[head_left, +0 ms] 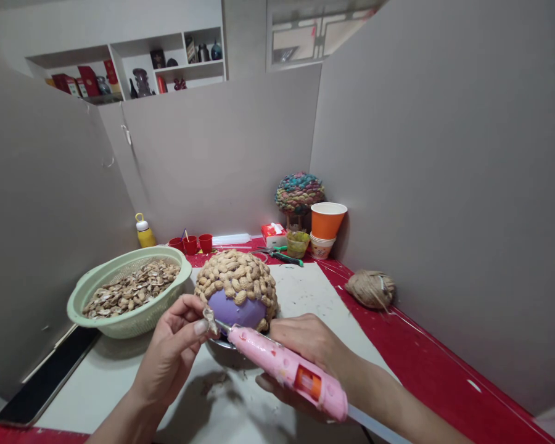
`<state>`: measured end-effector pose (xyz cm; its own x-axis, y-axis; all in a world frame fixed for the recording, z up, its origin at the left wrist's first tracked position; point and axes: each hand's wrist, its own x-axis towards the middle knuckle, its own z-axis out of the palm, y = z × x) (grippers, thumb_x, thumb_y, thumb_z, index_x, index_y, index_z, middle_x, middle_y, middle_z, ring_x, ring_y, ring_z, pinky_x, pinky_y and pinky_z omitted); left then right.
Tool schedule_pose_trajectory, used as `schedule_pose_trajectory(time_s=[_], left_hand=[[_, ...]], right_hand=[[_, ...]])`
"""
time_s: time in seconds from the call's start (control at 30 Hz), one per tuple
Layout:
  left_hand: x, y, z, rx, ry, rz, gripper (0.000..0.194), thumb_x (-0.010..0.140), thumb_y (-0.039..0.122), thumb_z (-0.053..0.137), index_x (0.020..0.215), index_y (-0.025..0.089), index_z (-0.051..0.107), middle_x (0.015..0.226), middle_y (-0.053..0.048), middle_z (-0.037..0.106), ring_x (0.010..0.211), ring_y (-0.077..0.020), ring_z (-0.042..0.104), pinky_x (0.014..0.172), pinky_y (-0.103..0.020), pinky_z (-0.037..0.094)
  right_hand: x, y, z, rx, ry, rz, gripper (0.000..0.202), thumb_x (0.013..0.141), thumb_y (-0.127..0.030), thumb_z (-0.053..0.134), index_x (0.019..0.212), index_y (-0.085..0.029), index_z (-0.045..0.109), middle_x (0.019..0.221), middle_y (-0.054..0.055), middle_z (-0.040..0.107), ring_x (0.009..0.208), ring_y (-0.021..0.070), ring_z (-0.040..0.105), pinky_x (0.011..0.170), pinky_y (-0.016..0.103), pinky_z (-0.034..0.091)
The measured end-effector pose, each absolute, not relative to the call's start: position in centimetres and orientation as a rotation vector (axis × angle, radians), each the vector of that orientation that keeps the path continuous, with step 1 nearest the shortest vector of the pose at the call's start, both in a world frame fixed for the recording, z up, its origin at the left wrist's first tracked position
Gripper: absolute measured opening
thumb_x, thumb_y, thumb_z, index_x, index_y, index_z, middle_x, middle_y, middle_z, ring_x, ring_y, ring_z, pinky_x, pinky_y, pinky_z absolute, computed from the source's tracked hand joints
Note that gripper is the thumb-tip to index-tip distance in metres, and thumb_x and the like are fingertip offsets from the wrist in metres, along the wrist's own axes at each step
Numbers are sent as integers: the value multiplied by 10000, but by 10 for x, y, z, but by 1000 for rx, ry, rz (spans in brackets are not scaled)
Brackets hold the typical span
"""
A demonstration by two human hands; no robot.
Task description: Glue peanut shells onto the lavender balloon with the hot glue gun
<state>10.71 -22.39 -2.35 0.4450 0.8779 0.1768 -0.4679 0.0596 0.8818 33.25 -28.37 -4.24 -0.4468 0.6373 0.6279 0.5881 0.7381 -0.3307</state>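
Observation:
Between the thumb and fingers of my left hand (178, 339) is a peanut shell (209, 320), its pale hollow side showing. My right hand (308, 345) is wrapped round a pink hot glue gun (282, 364), and the gun's metal nozzle points at the shell, very close to it. A clear glue stick trails from the gun's rear. Just beyond both hands sits a purple ball-like form (235, 308), its top and sides covered with peanut shells (235, 274). A bare purple patch faces me. The form rests on a metallic dish, mostly hidden.
A green colander (78, 302) of peanut shells stands at left, beside a dark flat tablet-like object (46, 376). Behind are red cups (190, 245), pliers (287, 256), a yellow-green bowl (298, 245) and an orange paper cup (328, 222). A twine ball (370, 288) lies right. Grey partitions enclose the table.

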Motion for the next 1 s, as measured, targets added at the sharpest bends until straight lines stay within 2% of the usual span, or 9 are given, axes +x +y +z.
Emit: schedule_pose_trajectory(time_s=[0.2, 0.53, 1.0], left_hand=[[108, -224, -23, 1089, 488, 1080, 198, 697, 177, 813, 838, 179, 674, 799, -4, 630, 710, -102, 567, 669, -190, 501], [107, -225, -22, 1086, 494, 1081, 199, 694, 184, 817, 826, 174, 668, 796, -10, 628, 709, -107, 569, 672, -197, 501], [106, -224, -24, 1084, 491, 1083, 181, 716, 174, 803, 836, 183, 668, 816, -6, 637, 727, -106, 577, 690, -196, 508]], right_hand=[[331, -284, -38, -871, -2180, 78, 316, 855, -326, 607, 669, -204, 384, 612, -55, 407, 522, 83, 361, 507, 233, 267], [331, -284, -41, -915, -2177, 40, 288, 826, -325, 602, 666, -210, 392, 604, -58, 418, 511, 87, 355, 497, 242, 273], [331, -286, -40, -903, -2180, 33, 331, 851, -343, 612, 672, -210, 368, 608, -63, 405, 510, 80, 343, 497, 237, 258]])
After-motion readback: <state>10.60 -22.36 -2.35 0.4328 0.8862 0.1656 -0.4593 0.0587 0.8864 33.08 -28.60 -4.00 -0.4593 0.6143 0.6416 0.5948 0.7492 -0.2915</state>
